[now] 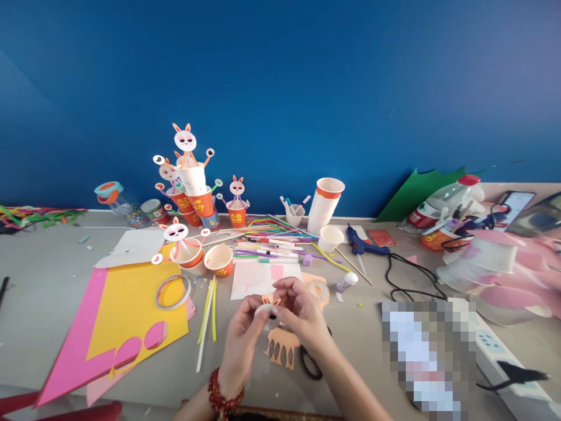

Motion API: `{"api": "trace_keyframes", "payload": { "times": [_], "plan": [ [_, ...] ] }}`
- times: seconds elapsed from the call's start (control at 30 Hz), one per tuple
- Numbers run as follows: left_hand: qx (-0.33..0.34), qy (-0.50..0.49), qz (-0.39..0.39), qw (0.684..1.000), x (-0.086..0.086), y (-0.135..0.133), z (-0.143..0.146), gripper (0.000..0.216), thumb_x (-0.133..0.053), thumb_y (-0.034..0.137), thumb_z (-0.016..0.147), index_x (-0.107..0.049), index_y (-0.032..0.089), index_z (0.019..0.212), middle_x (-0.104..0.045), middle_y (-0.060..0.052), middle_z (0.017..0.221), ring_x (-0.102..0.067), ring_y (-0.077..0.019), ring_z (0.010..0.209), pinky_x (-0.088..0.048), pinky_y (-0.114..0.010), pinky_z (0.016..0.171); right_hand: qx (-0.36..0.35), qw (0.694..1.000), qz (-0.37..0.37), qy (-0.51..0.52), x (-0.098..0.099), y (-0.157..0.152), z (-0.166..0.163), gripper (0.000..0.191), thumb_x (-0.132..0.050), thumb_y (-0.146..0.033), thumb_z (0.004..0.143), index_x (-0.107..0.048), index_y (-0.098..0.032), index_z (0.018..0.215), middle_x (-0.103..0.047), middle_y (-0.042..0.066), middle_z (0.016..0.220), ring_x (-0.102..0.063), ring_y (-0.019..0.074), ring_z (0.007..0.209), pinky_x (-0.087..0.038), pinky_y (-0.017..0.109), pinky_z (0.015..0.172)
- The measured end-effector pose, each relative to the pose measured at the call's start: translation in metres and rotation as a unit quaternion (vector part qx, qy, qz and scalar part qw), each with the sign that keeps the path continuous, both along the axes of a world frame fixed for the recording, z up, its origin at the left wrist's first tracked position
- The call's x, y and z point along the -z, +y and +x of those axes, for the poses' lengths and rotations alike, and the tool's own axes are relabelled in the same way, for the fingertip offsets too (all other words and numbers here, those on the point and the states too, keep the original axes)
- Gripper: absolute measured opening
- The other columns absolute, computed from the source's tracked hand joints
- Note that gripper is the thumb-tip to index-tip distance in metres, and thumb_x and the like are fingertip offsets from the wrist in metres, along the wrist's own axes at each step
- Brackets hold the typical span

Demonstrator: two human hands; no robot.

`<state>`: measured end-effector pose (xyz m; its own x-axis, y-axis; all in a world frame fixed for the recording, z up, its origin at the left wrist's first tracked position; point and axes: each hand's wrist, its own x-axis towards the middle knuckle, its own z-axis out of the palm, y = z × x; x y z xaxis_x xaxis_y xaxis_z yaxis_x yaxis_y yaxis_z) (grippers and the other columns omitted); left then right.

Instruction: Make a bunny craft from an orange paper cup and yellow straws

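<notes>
Both my hands meet low in the middle of the table. My left hand (240, 340), with a red bead bracelet at the wrist, and my right hand (301, 314) pinch a small white paper rabbit face (268, 309) with orange ears between their fingertips. Just below them lies an orange paper scrap (280, 348) with ear-shaped holes cut out. Black scissors (312, 363) lie beside it, partly under my right wrist.
Yellow and pink paper sheets (127, 316) with a tape ring (173, 291) lie left. Orange cups with rabbit figures (193, 193) stand behind, with straws and pens (272, 240), stacked cups (325, 204), a blue glue gun (362, 242), a glue stick (347, 282) and a power strip (504, 356).
</notes>
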<state>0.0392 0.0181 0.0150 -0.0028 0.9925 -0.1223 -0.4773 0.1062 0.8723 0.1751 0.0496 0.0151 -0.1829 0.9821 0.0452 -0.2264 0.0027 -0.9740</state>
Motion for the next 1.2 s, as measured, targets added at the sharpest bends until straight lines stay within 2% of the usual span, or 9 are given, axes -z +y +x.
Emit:
{"api": "trace_keyframes", "payload": {
  "times": [0.5, 1.0, 1.2],
  "plan": [
    [-0.007, 0.010, -0.018, 1.000, 0.0012, -0.0015, -0.0010, 0.025, -0.078, 0.038, 0.081, -0.063, 0.018, 0.078, -0.063, -0.001, 0.080, -0.054, -0.0162, 0.078, -0.045, -0.026, 0.075, -0.004, 0.999, -0.036, 0.013, -0.0040, 0.0006, 0.0006, 0.033, -0.075, -0.023, 0.075, -0.058, -0.021, 0.103, -0.062, -0.001, 0.081, -0.052, 0.0097, 0.058, -0.041, 0.022, 0.054],
    [-0.002, -0.009, -0.023, 1.000, 0.0047, -0.0012, -0.0010, 0.023, -0.076, 0.035, 0.083, -0.062, 0.018, 0.079, -0.063, -0.001, 0.080, -0.054, -0.0152, 0.078, -0.045, -0.026, 0.076, -0.006, 1.000, -0.028, 0.006, -0.0058, 0.0002, 0.0010, 0.033, -0.073, -0.022, 0.076, -0.056, -0.021, 0.105, -0.060, -0.001, 0.083, -0.049, 0.0094, 0.059, -0.038, 0.021, 0.053],
    [-0.007, -0.005, -0.027, 1.000, 0.0036, 0.0002, -0.0004, 0.025, -0.078, 0.037, 0.081, -0.063, 0.018, 0.078, -0.064, -0.001, 0.080, -0.055, -0.0162, 0.078, -0.045, -0.027, 0.077, -0.011, 1.000, -0.013, 0.003, -0.0025, -0.0021, -0.0010, 0.037, -0.076, -0.027, 0.077, -0.057, -0.021, 0.108, -0.060, 0.000, 0.085, -0.052, 0.0113, 0.063, -0.042, 0.023, 0.055]
  ]
}}
